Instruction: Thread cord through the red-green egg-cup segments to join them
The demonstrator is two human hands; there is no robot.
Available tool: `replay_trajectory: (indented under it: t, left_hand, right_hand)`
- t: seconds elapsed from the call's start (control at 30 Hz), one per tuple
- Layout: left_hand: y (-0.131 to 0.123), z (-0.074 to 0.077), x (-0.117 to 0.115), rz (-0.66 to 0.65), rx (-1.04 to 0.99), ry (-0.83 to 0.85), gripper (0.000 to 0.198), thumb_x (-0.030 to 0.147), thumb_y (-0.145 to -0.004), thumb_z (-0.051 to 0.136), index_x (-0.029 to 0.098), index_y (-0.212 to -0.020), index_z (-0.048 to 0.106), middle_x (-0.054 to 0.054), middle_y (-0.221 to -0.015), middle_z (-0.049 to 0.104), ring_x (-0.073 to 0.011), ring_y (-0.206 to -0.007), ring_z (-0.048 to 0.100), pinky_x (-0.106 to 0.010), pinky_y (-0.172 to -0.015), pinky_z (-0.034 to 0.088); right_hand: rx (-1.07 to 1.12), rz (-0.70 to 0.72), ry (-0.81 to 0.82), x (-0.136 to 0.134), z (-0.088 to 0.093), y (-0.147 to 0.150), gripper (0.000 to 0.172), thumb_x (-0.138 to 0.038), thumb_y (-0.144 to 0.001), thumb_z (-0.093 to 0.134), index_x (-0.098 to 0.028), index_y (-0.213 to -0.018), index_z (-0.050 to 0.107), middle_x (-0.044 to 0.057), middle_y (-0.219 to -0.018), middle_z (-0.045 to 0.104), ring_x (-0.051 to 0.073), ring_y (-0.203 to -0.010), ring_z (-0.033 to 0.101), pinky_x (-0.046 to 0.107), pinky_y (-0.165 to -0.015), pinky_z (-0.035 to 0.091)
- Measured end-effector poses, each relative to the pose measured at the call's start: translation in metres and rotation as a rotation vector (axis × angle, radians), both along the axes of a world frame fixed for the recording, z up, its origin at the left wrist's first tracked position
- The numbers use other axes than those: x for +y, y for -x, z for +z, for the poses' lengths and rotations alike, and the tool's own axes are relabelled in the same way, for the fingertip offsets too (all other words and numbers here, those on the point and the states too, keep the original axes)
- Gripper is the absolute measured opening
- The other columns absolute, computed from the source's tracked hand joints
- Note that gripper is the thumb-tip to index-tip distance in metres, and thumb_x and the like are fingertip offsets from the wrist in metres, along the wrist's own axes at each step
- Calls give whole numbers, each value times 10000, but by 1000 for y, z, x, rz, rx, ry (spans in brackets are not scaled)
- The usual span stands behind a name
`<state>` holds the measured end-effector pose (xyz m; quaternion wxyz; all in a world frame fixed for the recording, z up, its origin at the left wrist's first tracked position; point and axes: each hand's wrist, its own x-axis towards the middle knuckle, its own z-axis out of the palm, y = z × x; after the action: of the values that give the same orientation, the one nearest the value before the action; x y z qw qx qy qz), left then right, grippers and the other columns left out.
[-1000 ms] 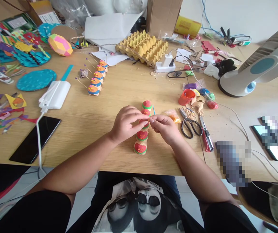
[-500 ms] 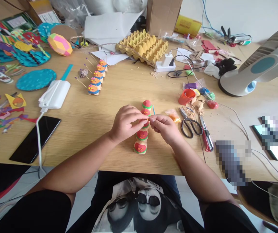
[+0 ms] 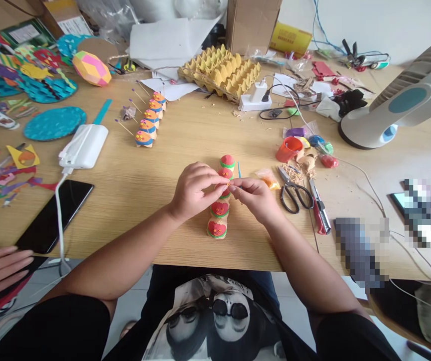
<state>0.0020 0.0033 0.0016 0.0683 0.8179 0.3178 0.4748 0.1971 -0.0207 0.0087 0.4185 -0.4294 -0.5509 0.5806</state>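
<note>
A strip of egg-carton cups [image 3: 220,209], painted red with green bands and small faces, lies lengthwise on the table before me. Over its middle, my left hand [image 3: 199,193] and my right hand [image 3: 253,196] meet at the fingertips, both closed in a pinch. Between the fingers shows a tiny orange bit of clay [image 3: 229,183], mostly covered. One cup is hidden beneath the fingers. Just beyond my right hand are a thin blue tool [image 3: 239,169] and a small bag of orange clay [image 3: 268,178].
Scissors [image 3: 295,191], a utility knife [image 3: 319,210] and a red cup [image 3: 289,149] lie to the right. A second painted carton strip [image 3: 150,120] with sticks stands back left. A phone [image 3: 55,218] is at left, near another person's hand [image 3: 0,271]. A fan [image 3: 392,100] stands far right.
Another person's hand has come into view at the lower left edge. My right fingers have shifted slightly; my left hand has hardly moved.
</note>
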Motion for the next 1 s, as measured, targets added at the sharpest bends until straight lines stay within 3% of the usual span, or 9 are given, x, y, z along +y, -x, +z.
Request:
replay_trajectory:
  t: [0.3, 0.57, 1.0]
  left_hand:
    - [-1, 1, 0, -28, 6, -16, 65, 217, -888, 697, 237, -933, 740, -5, -829, 755, -164, -775, 652, -335, -755, 514]
    - [0, 4, -1, -59, -43, 82, 107, 259, -935, 647, 214, -938, 744, -28, -846, 757, -161, -793, 658, -338, -776, 516]
    - [-1, 0, 1, -85, -99, 161, 88, 266, -925, 685, 210, -909, 750, -25, -832, 754, -156, -798, 662, -333, -785, 523]
  right_hand:
    - [-32, -26, -24, -1, 3, 0, 368, -529, -805, 756, -162, -819, 744, -11, -652, 554, 112, -634, 461, 258, -587, 388]
    - [-80, -38, -62, -1, 1, 0, 362, -519, -815, 745, -162, -872, 761, 10, -713, 632, 101, -595, 417, 259, -548, 332]
    - [-107, -35, -89, -1, 0, 0, 345, -499, -831, 736, -159, -883, 766, 4, -688, 606, 102, -588, 397, 261, -538, 304]
